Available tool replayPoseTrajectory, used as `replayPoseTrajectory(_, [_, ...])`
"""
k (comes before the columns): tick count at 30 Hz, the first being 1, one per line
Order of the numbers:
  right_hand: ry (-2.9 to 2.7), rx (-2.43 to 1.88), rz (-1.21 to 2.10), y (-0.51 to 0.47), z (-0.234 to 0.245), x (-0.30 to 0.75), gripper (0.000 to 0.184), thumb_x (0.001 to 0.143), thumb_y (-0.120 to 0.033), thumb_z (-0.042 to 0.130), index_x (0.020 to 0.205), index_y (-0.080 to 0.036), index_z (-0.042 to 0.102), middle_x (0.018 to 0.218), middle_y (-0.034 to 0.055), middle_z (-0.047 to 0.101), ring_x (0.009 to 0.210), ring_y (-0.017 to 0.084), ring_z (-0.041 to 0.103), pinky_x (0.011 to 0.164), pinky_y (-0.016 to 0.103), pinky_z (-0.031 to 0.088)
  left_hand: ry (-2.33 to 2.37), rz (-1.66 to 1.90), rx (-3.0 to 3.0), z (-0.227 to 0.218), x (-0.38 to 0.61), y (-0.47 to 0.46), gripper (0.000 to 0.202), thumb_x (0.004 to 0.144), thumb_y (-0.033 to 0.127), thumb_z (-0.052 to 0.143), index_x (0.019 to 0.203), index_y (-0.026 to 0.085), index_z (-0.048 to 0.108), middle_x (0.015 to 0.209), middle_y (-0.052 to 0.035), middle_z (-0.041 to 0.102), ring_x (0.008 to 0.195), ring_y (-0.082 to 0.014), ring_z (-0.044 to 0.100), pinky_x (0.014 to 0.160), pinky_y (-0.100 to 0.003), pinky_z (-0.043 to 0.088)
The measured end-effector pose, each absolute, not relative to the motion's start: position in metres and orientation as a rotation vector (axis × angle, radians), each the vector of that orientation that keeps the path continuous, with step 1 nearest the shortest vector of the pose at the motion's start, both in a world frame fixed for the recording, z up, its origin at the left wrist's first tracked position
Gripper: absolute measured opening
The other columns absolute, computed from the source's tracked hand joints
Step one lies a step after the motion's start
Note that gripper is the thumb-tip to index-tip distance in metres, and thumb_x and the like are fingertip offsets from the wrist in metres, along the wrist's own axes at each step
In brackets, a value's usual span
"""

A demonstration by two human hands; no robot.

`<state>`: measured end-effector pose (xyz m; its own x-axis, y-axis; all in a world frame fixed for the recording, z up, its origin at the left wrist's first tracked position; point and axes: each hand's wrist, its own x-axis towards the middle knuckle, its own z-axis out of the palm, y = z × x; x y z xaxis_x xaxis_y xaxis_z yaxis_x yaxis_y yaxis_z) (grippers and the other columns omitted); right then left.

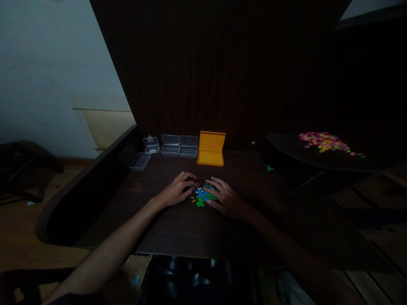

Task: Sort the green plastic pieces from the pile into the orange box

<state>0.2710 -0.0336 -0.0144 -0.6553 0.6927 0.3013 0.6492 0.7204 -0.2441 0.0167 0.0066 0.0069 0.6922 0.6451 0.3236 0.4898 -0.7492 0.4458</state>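
A small heap of blue, green, yellow and white plastic pieces [201, 194] lies on the dark wooden desk [178, 228]. My left hand [178, 189] rests at the heap's left edge, fingers apart and curved toward it. From the right, my right hand [224, 196] reaches over the heap with its fingers spread, covering some of the pieces. Neither hand shows anything gripped. The exact shape of most pieces is too small to make out.
An open yellow box [210, 157] stands behind the heap. Left of it are open clear plastic boxes [171, 149] and another clear box [140, 161]. Pink and yellow small pieces [324, 140] are piled on a side shelf, right. A green piece [269, 168] lies near the desk's right side.
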Motion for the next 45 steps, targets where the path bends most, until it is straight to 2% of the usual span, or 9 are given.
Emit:
replayPoseTrajectory(7, [-2.526,-1.031,0.176,-0.034,-0.0144,0.2704,0.047,0.096,-0.04,0.05,0.139,-0.021,0.05,0.146,0.0139,0.045,0.141,0.031,0.031,0.11,0.056,0.036,0.902,0.662,2.617,0.0044,0.0171,0.0066,0.032,0.091,0.018,0.051,0.12,0.021,0.063,0.125,-0.01,0.056,0.12,-0.0244,0.049,0.105,-0.043,0.042])
replayPoseTrajectory(14, [-2.549,-1.026,0.177,-0.0338,-0.0145,0.2702,0.048,0.097,-0.039,0.048,0.139,-0.017,0.05,0.147,0.0151,0.044,0.141,0.031,0.03,0.111,0.053,0.035,0.901,0.704,2.64,0.0066,0.0175,0.0055,0.025,0.093,0.02,0.05,0.113,0.02,0.065,0.129,-0.0101,0.054,0.121,-0.0243,0.047,0.106,-0.042,0.041])
replayPoseTrajectory(23, [-2.534,-1.017,0.192,-0.0337,-0.0145,0.2703,0.047,0.096,-0.039,0.049,0.139,-0.02,0.05,0.147,0.0142,0.045,0.14,0.03,0.031,0.11,0.054,0.037,0.893,0.682,2.664,0.0085,0.0178,0.005,0.026,0.093,0.02,0.049,0.115,0.021,0.063,0.127,-0.0101,0.055,0.12,-0.0247,0.048,0.106,-0.044,0.041])
replayPoseTrajectory(28, [-2.523,-1.023,0.191,-0.0338,-0.015,0.2704,0.046,0.096,-0.039,0.049,0.14,-0.022,0.05,0.147,0.013,0.045,0.14,0.03,0.032,0.109,0.055,0.038,0.893,0.682,2.68,0.0099,0.018,0.004,0.022,0.092,0.02,0.05,0.106,0.02,0.067,0.125,-0.0103,0.057,0.117,-0.0256,0.049,0.103,-0.044,0.042])
replayPoseTrajectory(39, [-2.522,-1.007,0.178,-0.034,-0.0157,0.2702,0.047,0.096,-0.038,0.05,0.139,-0.021,0.05,0.147,0.0144,0.045,0.14,0.031,0.032,0.109,0.055,0.038,0.87,0.673,2.708,0.0081,0.0184,0.005,0.025,0.092,0.018,0.05,0.109,0.019,0.068,0.124,-0.0111,0.057,0.117,-0.0258,0.049,0.103,-0.045,0.043])
replayPoseTrajectory(45, [-2.517,-1.018,0.178,-0.0295,-0.0159,0.2677,0.051,0.096,-0.041,0.049,0.142,-0.02,0.046,0.147,0.0151,0.043,0.141,0.031,0.031,0.109,0.056,0.037,0.873,0.653,2.708,0.0078,0.0193,0.0041,0.024,0.092,0.02,0.05,0.108,0.02,0.069,0.123,-0.0105,0.057,0.116,-0.0254,0.049,0.103,-0.044,0.043])
